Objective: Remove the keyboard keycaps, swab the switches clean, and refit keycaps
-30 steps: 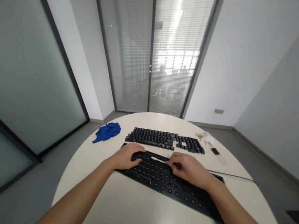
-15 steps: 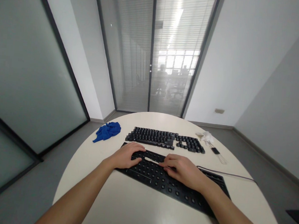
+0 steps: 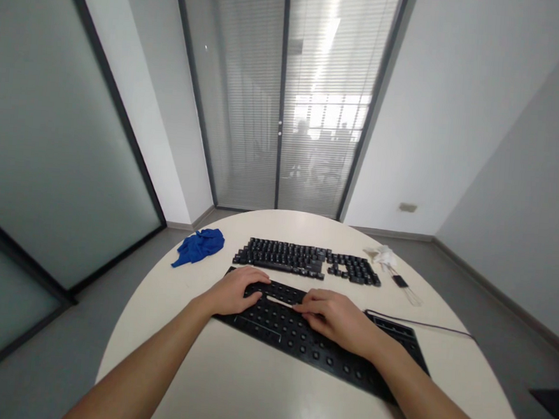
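Note:
A black keyboard base (image 3: 299, 338) with its keycaps off lies slantwise on the table, showing rows of bare key posts. My left hand (image 3: 233, 292) rests on its left end, fingers stretched toward the far edge and thumb apart. Near the middle of the base, my right hand (image 3: 332, 315) pinches a thin white cotton swab (image 3: 279, 301) between thumb and fingers. The swab points left, low over the key posts; whether its tip touches them I cannot tell. My right hand and forearm hide part of the base's right side.
Beyond the base, loose black keycaps (image 3: 283, 256) sit in keyboard order on the round cream table (image 3: 229, 385). A crumpled blue cloth (image 3: 199, 247) is at the left. White tissue (image 3: 382, 255) and a wire tool with a black grip (image 3: 399, 281) lie right. A cable (image 3: 419, 322) runs off rightward.
The swab in my right hand has shifted slightly left and down over the keyboard base. My left hand stays in place, and the whole view has moved a little.

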Demonstrator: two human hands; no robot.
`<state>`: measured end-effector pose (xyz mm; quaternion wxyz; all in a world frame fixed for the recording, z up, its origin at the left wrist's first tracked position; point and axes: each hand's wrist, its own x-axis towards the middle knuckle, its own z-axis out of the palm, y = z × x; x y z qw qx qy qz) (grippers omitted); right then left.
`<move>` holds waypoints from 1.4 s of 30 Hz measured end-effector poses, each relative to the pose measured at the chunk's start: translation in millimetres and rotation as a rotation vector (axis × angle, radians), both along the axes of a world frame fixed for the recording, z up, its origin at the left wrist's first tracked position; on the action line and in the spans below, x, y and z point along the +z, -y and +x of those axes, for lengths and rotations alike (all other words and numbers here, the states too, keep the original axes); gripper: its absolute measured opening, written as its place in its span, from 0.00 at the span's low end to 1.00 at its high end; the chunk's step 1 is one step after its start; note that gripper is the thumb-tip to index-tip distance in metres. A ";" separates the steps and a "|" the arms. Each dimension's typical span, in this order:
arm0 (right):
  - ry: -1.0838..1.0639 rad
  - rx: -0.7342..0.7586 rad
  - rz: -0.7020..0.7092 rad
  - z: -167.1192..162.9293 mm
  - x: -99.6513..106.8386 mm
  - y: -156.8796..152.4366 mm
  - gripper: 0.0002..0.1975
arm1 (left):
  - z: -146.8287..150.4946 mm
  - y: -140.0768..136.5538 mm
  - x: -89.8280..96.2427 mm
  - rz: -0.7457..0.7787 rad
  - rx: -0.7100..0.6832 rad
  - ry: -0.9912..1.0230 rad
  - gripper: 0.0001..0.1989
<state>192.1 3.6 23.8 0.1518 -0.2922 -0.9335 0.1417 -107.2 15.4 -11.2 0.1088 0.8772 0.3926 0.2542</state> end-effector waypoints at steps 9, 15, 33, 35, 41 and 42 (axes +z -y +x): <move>-0.016 0.005 -0.006 -3.5 1.3 2.9 0.16 | -1.3 3.7 2.9 0.008 0.033 0.035 0.17; -0.005 0.033 -0.023 -4.0 4.6 5.7 0.16 | -0.2 2.3 0.5 -0.002 0.041 0.026 0.17; 0.008 0.088 -0.041 -4.0 13.2 13.3 0.17 | 2.9 2.9 3.4 -0.011 0.042 0.021 0.16; -0.001 0.087 -0.061 -2.3 15.6 13.7 0.17 | 3.6 3.3 4.6 -0.015 0.039 0.021 0.16; 0.001 0.104 -0.107 -2.7 19.5 15.1 0.18 | 3.0 2.9 6.3 -0.012 0.037 0.023 0.16; 0.002 0.102 -0.107 -2.2 19.7 14.6 0.18 | 2.9 2.4 5.8 -0.013 0.036 0.024 0.16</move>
